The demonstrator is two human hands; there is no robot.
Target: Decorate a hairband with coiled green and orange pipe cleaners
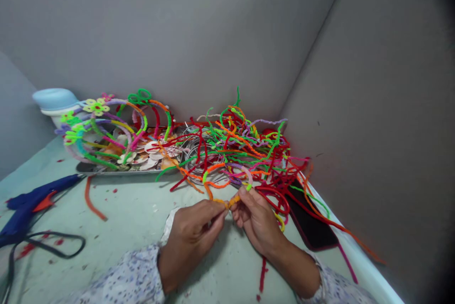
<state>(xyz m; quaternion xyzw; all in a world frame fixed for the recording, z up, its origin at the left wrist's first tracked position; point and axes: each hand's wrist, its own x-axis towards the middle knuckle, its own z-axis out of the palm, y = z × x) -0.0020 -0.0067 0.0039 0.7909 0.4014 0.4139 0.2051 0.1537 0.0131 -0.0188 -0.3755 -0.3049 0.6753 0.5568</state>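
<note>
My left hand [194, 237] and my right hand [256, 218] meet low in the middle of the pale green table [131, 209]. Both pinch the same orange pipe cleaner [227, 201], which runs between their fingertips and up to a loop with a pink and green end [245, 176]. Just behind my fingers lies a tangled heap of coloured pipe cleaners [241, 147], red, green, orange and purple.
A metal tray [106, 170] at the left holds pipe-cleaner headbands [106, 128] and pale shell-like pieces. A blue glue gun [31, 202] with a black cord lies far left. A dark phone [311, 223] sits right of my hands by the grey wall. A blue-lidded tub [55, 102] stands behind.
</note>
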